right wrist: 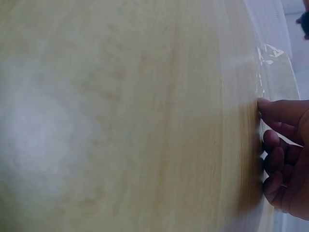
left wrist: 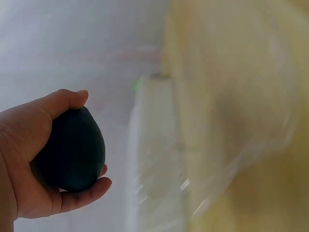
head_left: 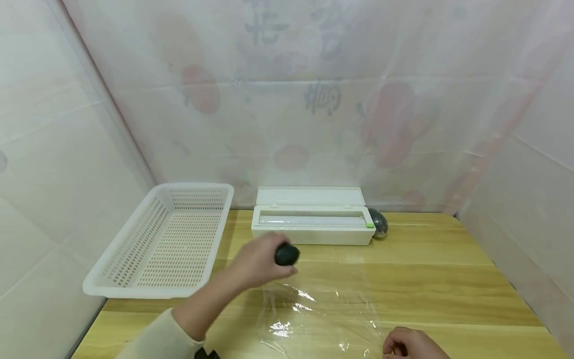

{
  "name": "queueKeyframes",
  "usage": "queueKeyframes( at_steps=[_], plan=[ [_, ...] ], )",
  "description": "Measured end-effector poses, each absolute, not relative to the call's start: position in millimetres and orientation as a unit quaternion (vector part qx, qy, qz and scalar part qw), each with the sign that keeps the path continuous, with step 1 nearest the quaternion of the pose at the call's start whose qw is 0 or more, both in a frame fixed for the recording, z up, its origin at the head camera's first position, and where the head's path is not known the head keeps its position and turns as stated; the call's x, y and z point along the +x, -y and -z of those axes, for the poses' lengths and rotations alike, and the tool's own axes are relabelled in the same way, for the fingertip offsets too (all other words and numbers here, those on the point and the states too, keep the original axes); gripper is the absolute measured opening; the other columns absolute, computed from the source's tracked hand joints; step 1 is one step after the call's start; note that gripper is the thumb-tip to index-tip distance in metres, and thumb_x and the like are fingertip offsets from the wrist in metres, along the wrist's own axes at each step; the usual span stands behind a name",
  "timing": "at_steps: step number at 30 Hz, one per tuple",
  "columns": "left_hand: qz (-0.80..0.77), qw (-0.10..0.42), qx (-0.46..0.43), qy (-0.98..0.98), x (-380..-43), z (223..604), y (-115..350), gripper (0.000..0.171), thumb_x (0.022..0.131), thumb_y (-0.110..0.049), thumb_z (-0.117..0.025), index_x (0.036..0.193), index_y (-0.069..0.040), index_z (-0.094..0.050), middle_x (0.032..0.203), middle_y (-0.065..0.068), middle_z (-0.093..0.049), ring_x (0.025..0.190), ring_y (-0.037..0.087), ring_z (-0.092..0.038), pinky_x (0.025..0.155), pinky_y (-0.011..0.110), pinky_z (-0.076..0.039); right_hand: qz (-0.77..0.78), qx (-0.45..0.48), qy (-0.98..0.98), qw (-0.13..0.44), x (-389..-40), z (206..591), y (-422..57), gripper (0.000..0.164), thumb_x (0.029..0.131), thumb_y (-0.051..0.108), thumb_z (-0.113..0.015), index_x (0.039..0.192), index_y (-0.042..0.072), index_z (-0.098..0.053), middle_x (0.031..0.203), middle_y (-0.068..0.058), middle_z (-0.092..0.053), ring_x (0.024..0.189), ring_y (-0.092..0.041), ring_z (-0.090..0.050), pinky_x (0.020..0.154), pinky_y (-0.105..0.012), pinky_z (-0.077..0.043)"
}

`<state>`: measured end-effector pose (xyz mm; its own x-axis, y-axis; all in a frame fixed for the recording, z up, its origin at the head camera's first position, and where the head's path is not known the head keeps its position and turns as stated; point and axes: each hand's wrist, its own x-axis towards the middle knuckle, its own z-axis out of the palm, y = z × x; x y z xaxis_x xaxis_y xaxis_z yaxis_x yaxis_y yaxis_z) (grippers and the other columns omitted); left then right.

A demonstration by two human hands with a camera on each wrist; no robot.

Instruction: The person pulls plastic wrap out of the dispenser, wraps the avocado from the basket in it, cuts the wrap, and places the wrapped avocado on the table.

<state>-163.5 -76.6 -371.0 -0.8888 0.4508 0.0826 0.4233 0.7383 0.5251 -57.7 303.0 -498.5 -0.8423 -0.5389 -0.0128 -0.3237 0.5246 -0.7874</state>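
My left hand (head_left: 262, 259) grips a dark green avocado (head_left: 287, 254), held up over the table. In the left wrist view the fingers and thumb wrap round the avocado (left wrist: 72, 150). Beneath it, a sheet of clear cling film (head_left: 309, 319) lies spread and wrinkled over the wood. At the sheet's near right corner my right hand (head_left: 414, 343) pinches the film, its other fingers curled in the right wrist view. A white cling film dispenser (head_left: 314, 235) stands behind, its lid up and a roll (head_left: 309, 221) inside.
A white slotted plastic basket (head_left: 215, 239) stands at the left of the wooden table (head_left: 448, 279). Beside the dispenser's right end lies a dark rounded thing in shiny film (head_left: 379, 223). Printed fabric walls (head_left: 287, 124) close in the back and sides.
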Motion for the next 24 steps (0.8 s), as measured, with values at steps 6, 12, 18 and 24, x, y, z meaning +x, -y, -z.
queueKeyframes(
  at_steps=[6, 12, 18, 24],
  plan=[
    [-0.238, 0.068, 0.266, -0.932, -147.1, 414.8, 31.7, 0.046, 0.073, -0.051, -0.08, 0.101, -0.017, -0.065, 0.083, -0.009, -0.058, 0.065, 0.005, -0.05, 0.054, 0.022, -0.043, 0.418, -0.253, -0.864, 0.123, -57.4, 499.0, -302.2, 0.013, 0.087, 0.008, -0.071, 0.079, 0.015, -0.065, 0.069, 0.023, -0.048, 0.06, 0.01, -0.044, 0.048, -0.019, -0.04],
    [-0.195, 0.068, 0.289, -0.935, -129.8, 437.4, 9.6, 0.045, 0.076, -0.053, -0.077, 0.099, -0.018, -0.063, 0.081, -0.009, -0.057, 0.064, 0.003, -0.047, 0.051, 0.021, -0.039, 0.42, -0.246, -0.863, 0.133, -57.4, 497.9, -302.9, 0.012, 0.087, 0.009, -0.071, 0.079, 0.015, -0.066, 0.07, 0.022, -0.049, 0.06, 0.009, -0.044, 0.048, -0.019, -0.04],
    [-0.177, 0.062, 0.286, -0.94, -119.5, 445.1, -1.9, 0.046, 0.076, -0.055, -0.076, 0.099, -0.018, -0.062, 0.08, -0.009, -0.055, 0.064, 0.004, -0.046, 0.051, 0.022, -0.039, 0.422, -0.235, -0.865, 0.138, -57.1, 495.7, -301.6, 0.011, 0.086, 0.009, -0.072, 0.079, 0.014, -0.066, 0.069, 0.021, -0.049, 0.059, 0.009, -0.044, 0.048, -0.019, -0.039],
    [-0.135, 0.04, 0.288, -0.947, -110.5, 454.4, -10.1, 0.051, 0.075, -0.061, -0.075, 0.102, -0.02, -0.061, 0.083, -0.008, -0.056, 0.068, 0.005, -0.049, 0.053, 0.025, -0.039, 0.423, -0.246, -0.862, 0.131, -56.6, 499.2, -302.4, 0.011, 0.086, 0.007, -0.071, 0.08, 0.014, -0.066, 0.071, 0.021, -0.05, 0.06, 0.01, -0.044, 0.047, -0.019, -0.04]
  ],
)
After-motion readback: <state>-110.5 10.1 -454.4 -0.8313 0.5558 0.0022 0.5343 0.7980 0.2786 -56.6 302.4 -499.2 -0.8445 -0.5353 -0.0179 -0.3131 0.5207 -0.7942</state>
